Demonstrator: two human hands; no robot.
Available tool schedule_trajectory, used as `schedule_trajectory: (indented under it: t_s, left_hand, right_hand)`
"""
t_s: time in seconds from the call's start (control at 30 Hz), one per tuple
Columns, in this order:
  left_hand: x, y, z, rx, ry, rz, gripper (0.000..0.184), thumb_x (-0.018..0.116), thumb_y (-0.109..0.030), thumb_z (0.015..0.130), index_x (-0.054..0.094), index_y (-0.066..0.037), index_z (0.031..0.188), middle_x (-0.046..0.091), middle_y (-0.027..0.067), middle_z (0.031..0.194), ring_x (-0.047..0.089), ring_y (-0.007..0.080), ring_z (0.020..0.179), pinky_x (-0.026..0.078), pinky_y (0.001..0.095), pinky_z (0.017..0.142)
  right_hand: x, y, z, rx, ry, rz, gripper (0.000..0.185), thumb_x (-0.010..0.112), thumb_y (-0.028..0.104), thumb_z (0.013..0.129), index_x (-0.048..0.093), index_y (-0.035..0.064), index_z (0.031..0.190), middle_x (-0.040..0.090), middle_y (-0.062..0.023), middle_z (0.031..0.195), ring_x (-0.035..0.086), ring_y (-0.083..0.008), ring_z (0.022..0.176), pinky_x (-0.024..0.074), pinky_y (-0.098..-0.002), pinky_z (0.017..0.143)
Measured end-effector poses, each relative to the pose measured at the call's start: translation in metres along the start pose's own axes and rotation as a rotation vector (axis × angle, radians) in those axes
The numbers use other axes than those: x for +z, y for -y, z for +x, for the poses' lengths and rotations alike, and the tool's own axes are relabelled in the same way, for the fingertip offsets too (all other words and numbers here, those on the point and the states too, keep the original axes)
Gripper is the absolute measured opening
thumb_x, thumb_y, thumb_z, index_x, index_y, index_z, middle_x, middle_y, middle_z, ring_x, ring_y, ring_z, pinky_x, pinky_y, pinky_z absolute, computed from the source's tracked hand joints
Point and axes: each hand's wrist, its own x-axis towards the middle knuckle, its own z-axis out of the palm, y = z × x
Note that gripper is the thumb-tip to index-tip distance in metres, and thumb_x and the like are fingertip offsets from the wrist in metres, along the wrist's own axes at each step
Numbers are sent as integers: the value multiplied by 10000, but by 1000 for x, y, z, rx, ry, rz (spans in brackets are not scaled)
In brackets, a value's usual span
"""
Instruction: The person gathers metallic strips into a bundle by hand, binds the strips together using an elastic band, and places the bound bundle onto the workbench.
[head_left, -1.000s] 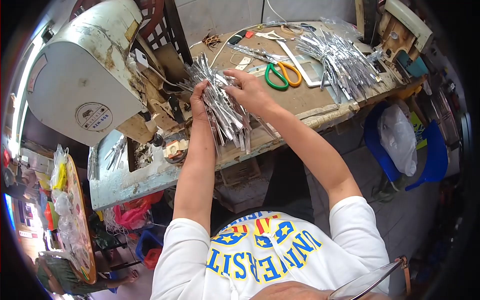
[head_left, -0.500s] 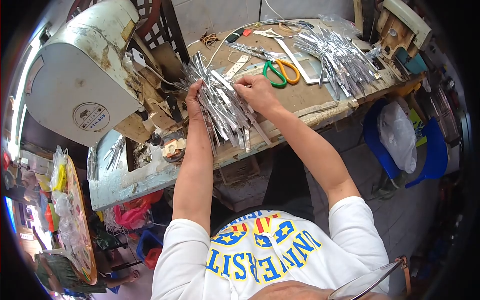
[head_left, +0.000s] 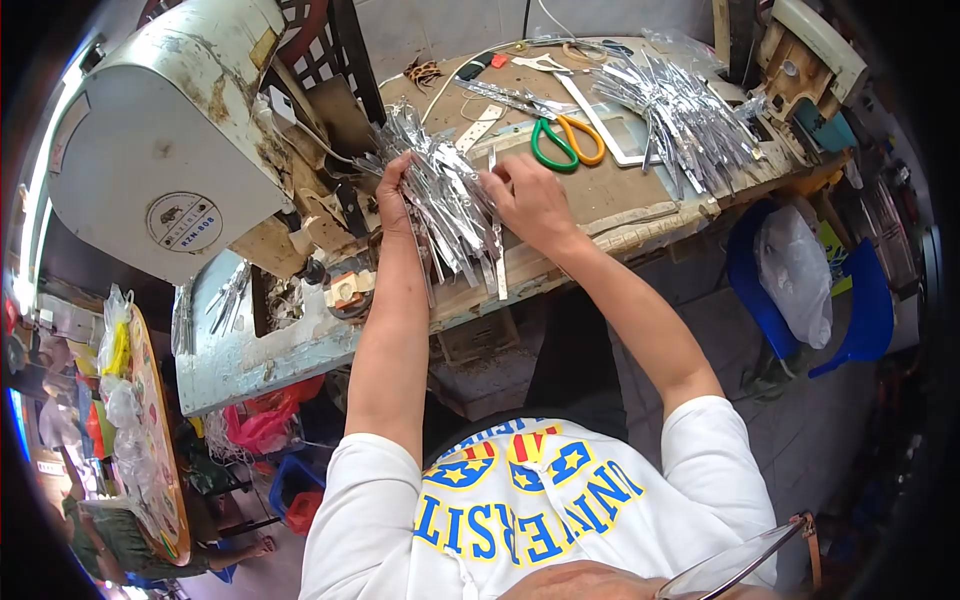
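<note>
A loose bundle of shiny silver strips [head_left: 440, 205] rests near the front edge of the worktable, beside the sewing machine. My left hand [head_left: 394, 200] is closed around the bundle's left side, thumb up. At its right side, my right hand [head_left: 535, 205] has its fingers bent in a pinch on one silver strip [head_left: 499, 265], which stands nearly upright along the bundle's edge. The fingertips partly hide where it is gripped. Behind my right hand lie scissors [head_left: 555, 145] with one green and one orange handle.
The sewing machine [head_left: 150, 150] stands at left. A second strip pile [head_left: 685, 120] lies at the right of the table, near a white frame [head_left: 605, 125]. Another machine head [head_left: 810, 60] is at far right. A blue chair [head_left: 860, 310] holds a plastic bag [head_left: 795, 270].
My right hand has shifted slightly right and down, and a single strip now stands apart at the bundle's right edge. My left hand keeps its hold on the bundle.
</note>
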Motion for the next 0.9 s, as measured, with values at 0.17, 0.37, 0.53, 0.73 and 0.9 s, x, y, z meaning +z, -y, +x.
schedule_trajectory:
  t_s: [0.17,0.37,0.53,0.73,0.9]
  left_hand:
    - [2,0,0,-13,7,12,121,625,-185,764,606,-68,793,638,57,743,622,191,642,544,344,616]
    - [9,1,-4,19,-51,44,123,627,-190,765,603,-72,789,630,49,728,617,185,624,546,343,598]
    - [6,1,-3,35,-44,47,118,629,-181,761,601,-69,786,624,42,722,613,181,620,547,343,603]
    - [7,-2,-5,14,-29,25,101,628,-165,757,601,-70,781,624,40,722,612,180,623,546,339,606]
    - [3,0,-2,9,-18,-27,107,625,-170,756,609,-68,785,630,43,725,616,182,637,544,342,612]
  right_hand:
    - [-9,-22,-11,-34,160,39,193,602,217,794,604,25,820,584,-131,804,575,-314,805,446,-412,724]
    - [-14,-14,-14,1,174,58,164,600,174,772,602,12,801,593,-147,797,576,-324,778,448,-412,713]
    - [-12,-27,-9,-9,119,31,184,596,179,780,617,-2,802,605,-167,813,588,-323,769,456,-395,709]
    - [-26,-27,-9,171,186,230,180,596,171,785,656,21,863,614,-175,860,598,-327,768,465,-379,708]
    - [-29,-11,-22,-42,172,-24,177,615,175,772,630,3,815,618,-167,859,597,-333,766,466,-380,713]
